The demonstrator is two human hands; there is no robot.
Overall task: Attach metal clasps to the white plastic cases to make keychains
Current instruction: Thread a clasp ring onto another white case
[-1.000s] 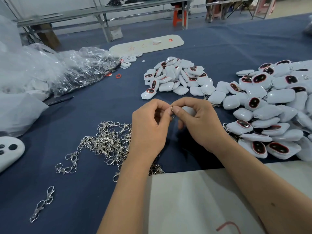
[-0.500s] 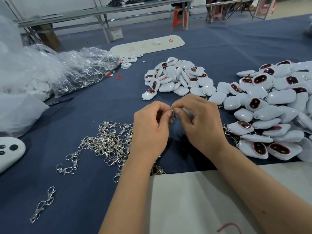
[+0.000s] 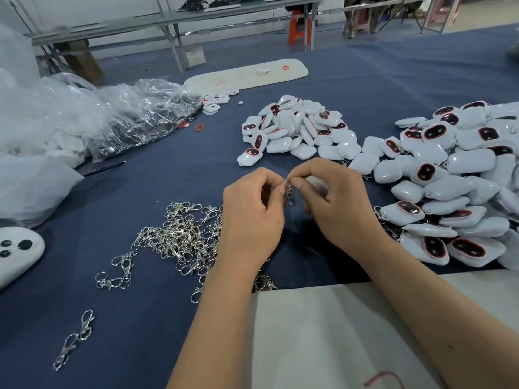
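Left hand (image 3: 252,214) and right hand (image 3: 334,203) are pinching one metal clasp (image 3: 290,192) onto a white case (image 3: 316,183); far pile (image 3: 297,130) awaiting, right pile (image 3: 455,186) seemingly clasped.

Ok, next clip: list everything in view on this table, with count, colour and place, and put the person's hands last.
loose clasps: a heap, silver, near left of the hands
stray clasp: one, silver, near left edge
white cases: a small pile, white with dark red-rimmed windows, centre far
finished cases: a large pile, white, some with clasps, right
plastic bags: several, clear, far left
white board: one, far centre
white sheet: one, near edge under the forearms
tablecloth: dark blue
held clasp: one, silver, between both hands
left hand: pinches the clasp
right hand: holds a white case, mostly hidden
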